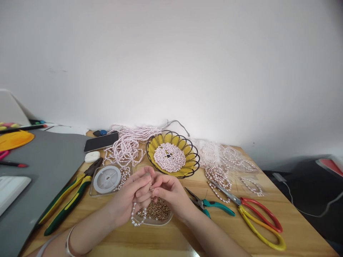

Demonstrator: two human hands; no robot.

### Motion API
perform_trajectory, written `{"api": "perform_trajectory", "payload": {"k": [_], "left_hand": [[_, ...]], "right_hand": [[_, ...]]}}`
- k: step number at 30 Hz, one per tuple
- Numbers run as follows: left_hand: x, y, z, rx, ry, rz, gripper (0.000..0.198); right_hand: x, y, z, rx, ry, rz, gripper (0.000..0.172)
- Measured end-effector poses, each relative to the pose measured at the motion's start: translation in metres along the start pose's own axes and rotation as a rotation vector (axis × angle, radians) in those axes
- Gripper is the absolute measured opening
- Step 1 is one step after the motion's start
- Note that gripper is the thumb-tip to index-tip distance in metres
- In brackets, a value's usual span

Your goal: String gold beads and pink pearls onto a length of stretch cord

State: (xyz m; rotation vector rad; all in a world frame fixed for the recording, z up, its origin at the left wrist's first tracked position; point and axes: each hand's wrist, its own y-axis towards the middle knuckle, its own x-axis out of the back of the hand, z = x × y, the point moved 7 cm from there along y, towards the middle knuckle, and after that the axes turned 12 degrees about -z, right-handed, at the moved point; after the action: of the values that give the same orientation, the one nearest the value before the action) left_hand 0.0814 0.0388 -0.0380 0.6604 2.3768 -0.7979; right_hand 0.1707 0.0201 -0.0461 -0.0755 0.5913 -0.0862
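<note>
Where the head view looks down on your work, the pearly bead strand (133, 215) hangs in a loop below the fingers of your left hand (131, 194), its upper end reaching up between both hands. Your left fingers are pinched on it; the thumb and forefinger of your right hand (174, 194) come up against that end, but your knuckles hide the contact, so you can't tell whether they are clamped on it. Expect it to be light, limp and rather slippery, likely weakest between beads; take hold near the end rather than tugging the loop. Mind the rim of the tray (158, 224) of gold beads (160, 210) right beneath your fingers. Beyond them stands the yellow basket (193, 162), with the clear box (107, 194) to their left and teal pliers (218, 206) to their right. Toward you from your fingers, between your forearms, bare bench (158, 242) wood offers the most room.
</note>
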Motion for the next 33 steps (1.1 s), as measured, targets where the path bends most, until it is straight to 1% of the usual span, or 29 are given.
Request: {"api": "perform_trajectory", "payload": {"k": [4, 6, 9, 12, 16, 18, 23, 27, 30, 33], "left_hand": [[0.004, 0.004, -0.003, -0.053, 0.122, -0.027, 0.03], [0.005, 0.005, -0.007, -0.109, 0.197, -0.043, 0.03], [0.007, 0.005, -0.02, -0.261, 0.351, -0.084, 0.029], [0.005, 0.001, -0.033, -0.433, 0.508, -0.107, 0.021], [0.003, -0.005, -0.043, -0.624, 0.682, -0.134, 0.008], [0.002, -0.007, -0.046, -0.697, 0.739, -0.151, 0.005], [0.001, -0.011, -0.05, -0.854, 0.823, -0.147, 0.012], [-0.001, -0.018, -0.051, -1.027, 0.93, -0.111, 0.017], [-0.005, -0.023, -0.051, -1.155, 1.0, -0.075, 0.015], [-0.011, -0.03, -0.051, -1.319, 0.995, -0.014, 0.009]], "right_hand": [[0.004, 0.002, -0.006, -0.095, 0.043, -0.047, 0.024], [0.006, 0.002, -0.009, -0.15, 0.063, -0.066, 0.026], [0.006, 0.001, -0.013, -0.206, 0.099, -0.076, 0.029], [0.005, 0.0, -0.015, -0.252, 0.141, -0.072, 0.031], [0.005, -0.001, -0.018, -0.29, 0.197, -0.09, 0.032], [0.006, -0.001, -0.019, -0.294, 0.205, -0.107, 0.032], [0.008, 0.001, -0.02, -0.26, 0.189, -0.149, 0.033], [0.006, 0.002, -0.013, -0.174, 0.154, -0.137, 0.029], [0.004, 0.001, -0.006, -0.085, 0.083, -0.104, 0.026], [0.002, 0.0, -0.003, -0.022, 0.044, -0.076, 0.025]]}}
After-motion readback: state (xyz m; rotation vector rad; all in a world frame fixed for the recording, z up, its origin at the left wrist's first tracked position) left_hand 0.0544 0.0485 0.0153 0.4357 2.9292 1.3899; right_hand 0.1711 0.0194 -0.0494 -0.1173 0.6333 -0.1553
